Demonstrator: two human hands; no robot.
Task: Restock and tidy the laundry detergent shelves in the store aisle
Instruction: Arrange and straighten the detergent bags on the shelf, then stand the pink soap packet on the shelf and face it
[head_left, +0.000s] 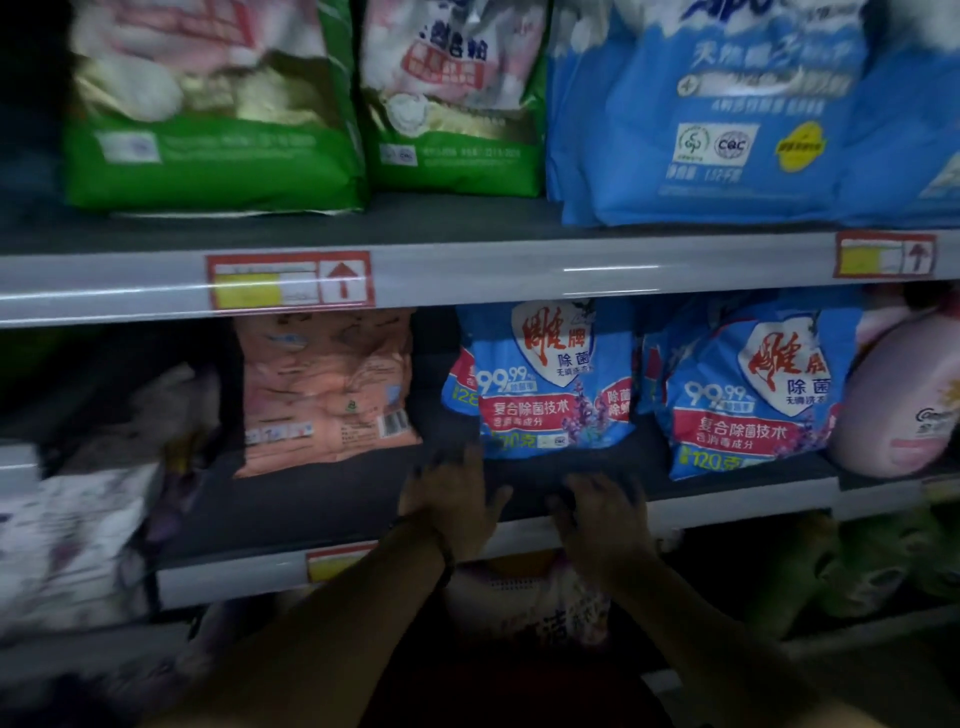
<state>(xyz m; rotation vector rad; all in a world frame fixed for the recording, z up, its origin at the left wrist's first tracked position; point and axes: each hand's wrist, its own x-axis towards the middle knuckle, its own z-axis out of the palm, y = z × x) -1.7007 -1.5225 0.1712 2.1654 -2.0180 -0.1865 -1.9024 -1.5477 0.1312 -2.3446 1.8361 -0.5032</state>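
Both my hands reach onto the middle shelf (322, 504). My left hand (452, 499) lies with fingers spread on the dark shelf board, just in front of a blue detergent bag (550, 384). My right hand (597, 512) rests on the shelf's front edge, fingers extended, holding nothing. A second blue bag (753, 395) stands to the right. A pink bag (327, 389) stands to the left with its back label facing out. A gap of bare shelf separates the pink bag from the blue ones.
The upper shelf carries two green bags (218, 104) and large blue bags (727, 114). A pink bottle (893, 405) sits at the far right. White patterned packs (72, 530) fill the left. More bags (540, 597) sit on the shelf below my hands.
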